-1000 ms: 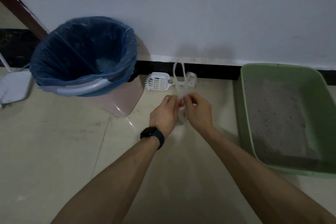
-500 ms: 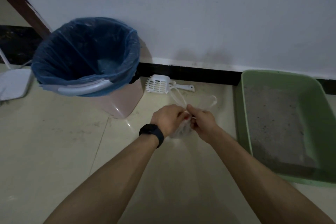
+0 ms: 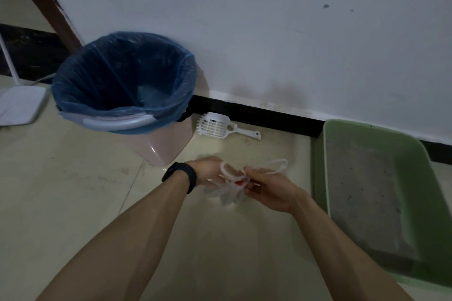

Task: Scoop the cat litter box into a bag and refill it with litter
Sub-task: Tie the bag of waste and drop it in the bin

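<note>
A small clear plastic bag hangs low over the tiled floor between my hands. My left hand, with a black watch on the wrist, grips one looped bag handle. My right hand pinches the other handle, whose loop sticks out to the right. The green litter box lies on the floor at the right, with a layer of grey litter inside. A white slotted scoop lies on the floor by the black skirting, behind my hands.
A pink bin lined with a blue bag stands at the left against the white wall. A white flat base with a thin pole sits at the far left. A brown door frame runs up the left corner.
Both hands and the bag have dropped lower and nearer to me. The handle loops have been drawn out to the sides above the bag's neck.
</note>
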### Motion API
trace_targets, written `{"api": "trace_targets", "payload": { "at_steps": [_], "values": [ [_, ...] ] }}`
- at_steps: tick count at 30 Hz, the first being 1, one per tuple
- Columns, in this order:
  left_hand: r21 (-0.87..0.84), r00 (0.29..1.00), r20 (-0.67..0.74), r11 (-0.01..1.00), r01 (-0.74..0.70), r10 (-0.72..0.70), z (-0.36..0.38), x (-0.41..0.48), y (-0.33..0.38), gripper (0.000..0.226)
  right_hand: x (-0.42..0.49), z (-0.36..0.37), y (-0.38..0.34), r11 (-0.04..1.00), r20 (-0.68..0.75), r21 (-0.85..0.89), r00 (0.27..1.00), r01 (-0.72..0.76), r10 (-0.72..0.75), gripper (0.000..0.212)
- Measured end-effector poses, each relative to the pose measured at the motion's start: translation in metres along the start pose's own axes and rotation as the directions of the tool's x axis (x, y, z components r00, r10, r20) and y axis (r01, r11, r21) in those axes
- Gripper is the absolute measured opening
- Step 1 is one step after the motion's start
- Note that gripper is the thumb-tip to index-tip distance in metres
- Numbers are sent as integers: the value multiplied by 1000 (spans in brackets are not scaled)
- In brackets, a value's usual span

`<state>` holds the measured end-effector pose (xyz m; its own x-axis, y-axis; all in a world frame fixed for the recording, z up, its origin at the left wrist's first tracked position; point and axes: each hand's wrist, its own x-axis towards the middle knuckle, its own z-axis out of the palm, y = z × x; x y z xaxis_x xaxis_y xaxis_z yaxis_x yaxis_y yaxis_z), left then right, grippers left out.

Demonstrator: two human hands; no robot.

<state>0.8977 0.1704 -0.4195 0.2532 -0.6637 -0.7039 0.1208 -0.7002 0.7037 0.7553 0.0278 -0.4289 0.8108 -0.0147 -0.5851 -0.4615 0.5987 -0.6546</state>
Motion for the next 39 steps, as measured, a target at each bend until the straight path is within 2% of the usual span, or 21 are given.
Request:
{"api": "trace_targets", "payload": {
  "at_steps": [3,5,8,11,14,16,18,21,26,27,29,31,33,35,37,39],
  "values": [
    [-35,998,34,998,55,-54,1,3,-4,21,1,1,-11,975,-29,-220,999,5,-11,12],
    [-63,997,30,996,70,-68,0,4,-4,27,1,3,-20,933,-24,-359,999,31,-42,11],
    [-134,998,-1,989,56,-56,-5,4,-3,30,2,8,-27,830,-120,-553,977,80,-174,17],
    [-168,998,-32,985,41,-47,-6,5,-4,23,7,13,-23,616,-242,-786,891,52,-384,22],
    [-218,998,-55,976,20,-33,-3,4,-4,21,12,22,-17,336,-157,-941,840,32,-519,11],
    [-292,997,-72,957,2,-24,-2,2,-3,26,16,25,-12,242,-120,-970,796,34,-593,11],
    [-373,995,-95,928,-4,-34,-4,0,-3,29,17,28,-8,305,-161,-951,753,55,-638,7],
    [-296,995,-96,955,-17,-12,-8,-3,-6,32,17,32,-6,389,-216,-917,707,90,-674,9],
    [-207,997,-72,978,-23,8,-14,-5,-7,35,15,31,-2,572,-303,-805,719,158,-625,11],
    [-198,997,-81,980,-27,11,-13,-5,-6,35,14,31,-1,585,-303,-793,721,171,-623,12],
    [-156,988,-152,986,-54,30,-10,-2,-3,32,13,31,-1,545,-272,-823,733,158,-623,14],
    [28,948,-287,991,-133,136,-9,4,-1,25,12,30,-4,509,-254,-850,744,133,-618,19],
    [327,873,-392,931,-163,291,-10,6,0,23,11,20,-7,554,-285,-825,762,115,-582,24],
    [562,828,-422,823,-81,369,-8,2,-3,28,5,5,-7,661,-343,-742,785,109,-515,24],
    [719,820,-411,695,22,399,-5,-4,-10,32,-3,-7,-4,731,-370,-673,807,107,-459,22],
    [828,830,-370,553,91,418,-3,-9,-15,32,-9,-12,0,746,-363,-660,829,94,-426,20]
  ]
}}
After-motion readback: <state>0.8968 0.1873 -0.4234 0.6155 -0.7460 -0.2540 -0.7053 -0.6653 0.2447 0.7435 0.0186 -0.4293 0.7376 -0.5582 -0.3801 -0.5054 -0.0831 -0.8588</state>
